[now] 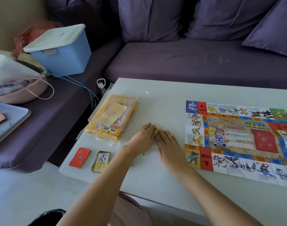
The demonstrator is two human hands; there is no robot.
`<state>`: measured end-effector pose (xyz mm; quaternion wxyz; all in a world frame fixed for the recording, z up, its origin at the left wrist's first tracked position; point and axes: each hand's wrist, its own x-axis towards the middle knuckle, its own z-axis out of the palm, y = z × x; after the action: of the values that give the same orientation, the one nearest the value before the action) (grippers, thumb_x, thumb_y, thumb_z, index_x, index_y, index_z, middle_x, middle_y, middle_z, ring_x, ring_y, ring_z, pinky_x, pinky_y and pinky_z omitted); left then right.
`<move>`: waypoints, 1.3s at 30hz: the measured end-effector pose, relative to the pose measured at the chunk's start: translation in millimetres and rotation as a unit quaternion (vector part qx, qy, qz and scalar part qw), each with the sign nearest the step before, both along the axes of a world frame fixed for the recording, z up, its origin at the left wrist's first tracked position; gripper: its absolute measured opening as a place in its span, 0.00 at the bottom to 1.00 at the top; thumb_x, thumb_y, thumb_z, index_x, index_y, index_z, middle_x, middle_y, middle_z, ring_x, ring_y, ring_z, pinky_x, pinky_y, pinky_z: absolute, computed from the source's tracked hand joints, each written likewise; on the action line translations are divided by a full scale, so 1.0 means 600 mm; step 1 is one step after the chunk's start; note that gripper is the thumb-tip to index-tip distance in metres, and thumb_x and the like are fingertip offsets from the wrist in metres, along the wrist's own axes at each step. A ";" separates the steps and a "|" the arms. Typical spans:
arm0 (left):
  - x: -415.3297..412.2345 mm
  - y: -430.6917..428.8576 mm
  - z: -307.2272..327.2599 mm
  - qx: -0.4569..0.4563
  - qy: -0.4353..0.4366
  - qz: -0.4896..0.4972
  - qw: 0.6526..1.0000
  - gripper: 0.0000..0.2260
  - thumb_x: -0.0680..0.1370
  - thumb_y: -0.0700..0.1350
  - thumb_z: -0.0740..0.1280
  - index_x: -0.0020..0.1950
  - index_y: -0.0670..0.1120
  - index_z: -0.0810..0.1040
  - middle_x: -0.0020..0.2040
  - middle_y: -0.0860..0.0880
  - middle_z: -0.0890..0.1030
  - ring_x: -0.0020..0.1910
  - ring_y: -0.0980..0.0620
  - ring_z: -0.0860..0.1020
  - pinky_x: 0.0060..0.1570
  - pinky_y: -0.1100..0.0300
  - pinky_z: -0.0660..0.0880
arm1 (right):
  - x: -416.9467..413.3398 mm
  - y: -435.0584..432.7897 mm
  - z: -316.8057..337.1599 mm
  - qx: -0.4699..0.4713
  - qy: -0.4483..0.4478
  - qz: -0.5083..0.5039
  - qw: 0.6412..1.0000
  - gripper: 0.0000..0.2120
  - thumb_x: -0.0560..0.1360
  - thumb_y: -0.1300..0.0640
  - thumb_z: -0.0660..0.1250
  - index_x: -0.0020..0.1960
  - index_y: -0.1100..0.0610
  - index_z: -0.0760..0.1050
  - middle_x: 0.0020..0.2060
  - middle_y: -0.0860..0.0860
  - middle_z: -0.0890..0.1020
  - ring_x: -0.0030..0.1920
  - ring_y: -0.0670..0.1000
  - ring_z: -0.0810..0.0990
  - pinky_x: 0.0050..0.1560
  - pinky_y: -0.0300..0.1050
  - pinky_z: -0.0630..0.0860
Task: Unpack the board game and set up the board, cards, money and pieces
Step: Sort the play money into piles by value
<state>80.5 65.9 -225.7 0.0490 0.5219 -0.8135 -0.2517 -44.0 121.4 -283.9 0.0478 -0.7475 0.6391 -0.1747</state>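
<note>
Both hands meet on the white table [155, 185], left of the game board [237, 139]; between them sits a small yellow-green stack [156, 131], too blurred to identify; the left hand [143, 136] presses its straight fingers to the stack's left side; the right hand [168, 142] lies flat, fingers over its right edge. The yellow game box [111, 118] lies further left; nearer are a red card deck [80, 157], a yellow-bordered card deck [101, 161] and a small green piece [143, 153]; another red deck [264, 141] rests on the board.
</note>
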 end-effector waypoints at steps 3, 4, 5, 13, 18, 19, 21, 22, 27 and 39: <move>0.006 -0.012 -0.004 0.011 -0.021 0.014 1.000 0.23 0.82 0.45 0.57 0.77 0.44 0.57 0.78 0.44 0.54 0.76 0.46 0.53 0.73 0.55 0.52 | -0.002 0.006 -0.006 -0.031 -0.015 0.000 0.999 0.21 0.75 0.57 0.53 0.63 0.59 0.77 0.61 0.56 0.80 0.61 0.59 0.78 0.59 0.56 0.74; 0.007 -0.018 -0.005 0.015 -0.030 0.014 0.999 0.24 0.82 0.46 0.58 0.77 0.44 0.57 0.78 0.44 0.53 0.77 0.46 0.51 0.73 0.56 0.50 | -0.003 0.009 -0.008 -0.040 -0.028 -0.004 0.999 0.21 0.76 0.59 0.54 0.64 0.60 0.76 0.63 0.56 0.78 0.64 0.58 0.76 0.63 0.55 0.70; 0.009 -0.025 -0.002 0.014 -0.036 0.008 0.999 0.25 0.82 0.47 0.58 0.77 0.44 0.56 0.78 0.44 0.53 0.77 0.47 0.49 0.72 0.59 0.48 | -0.003 0.011 -0.008 -0.050 -0.050 -0.016 0.997 0.20 0.76 0.62 0.56 0.66 0.61 0.73 0.65 0.56 0.76 0.67 0.57 0.74 0.68 0.53 0.64; 0.019 -0.065 0.007 0.035 -0.035 0.024 0.998 0.23 0.83 0.45 0.56 0.77 0.47 0.55 0.78 0.44 0.50 0.77 0.48 0.48 0.70 0.63 0.47 | -0.007 0.017 0.009 -0.123 -0.209 -0.061 0.968 0.11 0.73 0.72 0.62 0.52 0.63 0.72 0.51 0.54 0.74 0.52 0.47 0.73 0.58 0.32 0.69; 0.026 -0.078 0.011 0.044 -0.028 0.034 0.998 0.22 0.82 0.45 0.58 0.76 0.49 0.59 0.78 0.46 0.52 0.76 0.48 0.54 0.70 0.61 0.52 | -0.010 0.015 0.003 -0.143 -0.164 -0.065 0.974 0.15 0.66 0.77 0.65 0.49 0.63 0.77 0.48 0.54 0.78 0.53 0.46 0.71 0.62 0.32 0.62; 0.027 -0.077 0.009 0.040 -0.022 0.036 0.998 0.22 0.81 0.46 0.59 0.75 0.49 0.61 0.78 0.46 0.53 0.76 0.48 0.56 0.70 0.61 0.54 | -0.011 0.015 0.002 -0.144 -0.153 -0.057 0.976 0.17 0.66 0.77 0.66 0.51 0.64 0.79 0.49 0.54 0.78 0.54 0.47 0.71 0.64 0.33 0.62; 0.028 -0.067 0.007 0.030 -0.007 0.027 0.999 0.23 0.79 0.51 0.64 0.74 0.49 0.65 0.77 0.46 0.57 0.75 0.49 0.58 0.69 0.61 0.56 | -0.012 0.014 -0.003 -0.137 -0.140 -0.046 0.979 0.22 0.65 0.77 0.67 0.57 0.63 0.79 0.53 0.54 0.79 0.58 0.51 0.72 0.66 0.40 0.68; 0.027 -0.062 0.007 0.027 0.000 0.016 0.999 0.25 0.78 0.53 0.65 0.74 0.49 0.65 0.77 0.46 0.58 0.75 0.49 0.58 0.69 0.60 0.56 | -0.013 0.013 -0.006 -0.129 -0.132 -0.047 0.982 0.24 0.65 0.77 0.67 0.59 0.62 0.79 0.55 0.54 0.78 0.59 0.54 0.73 0.65 0.47 0.72; 0.019 -0.039 -0.009 0.026 -0.043 -0.032 0.998 0.28 0.78 0.57 0.63 0.76 0.53 0.60 0.78 0.46 0.51 0.77 0.44 0.49 0.74 0.48 0.51 | -0.011 0.019 -0.008 -0.101 -0.075 -0.080 0.989 0.26 0.62 0.74 0.73 0.58 0.59 0.80 0.62 0.57 0.78 0.62 0.61 0.74 0.62 0.59 0.74; 0.040 0.025 -0.014 0.008 -0.044 -0.063 0.997 0.27 0.81 0.48 0.58 0.78 0.45 0.52 0.78 0.45 0.54 0.77 0.46 0.52 0.73 0.55 0.54 | -0.015 0.077 -0.004 -0.107 0.058 -0.073 0.990 0.34 0.61 0.70 0.74 0.66 0.56 0.76 0.71 0.57 0.69 0.70 0.62 0.63 0.72 0.56 0.61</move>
<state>104.5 80.8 -234.1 -0.0072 0.4804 -0.8443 -0.2375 -53.1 167.9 -286.5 -0.0827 -0.7085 0.6714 -0.2010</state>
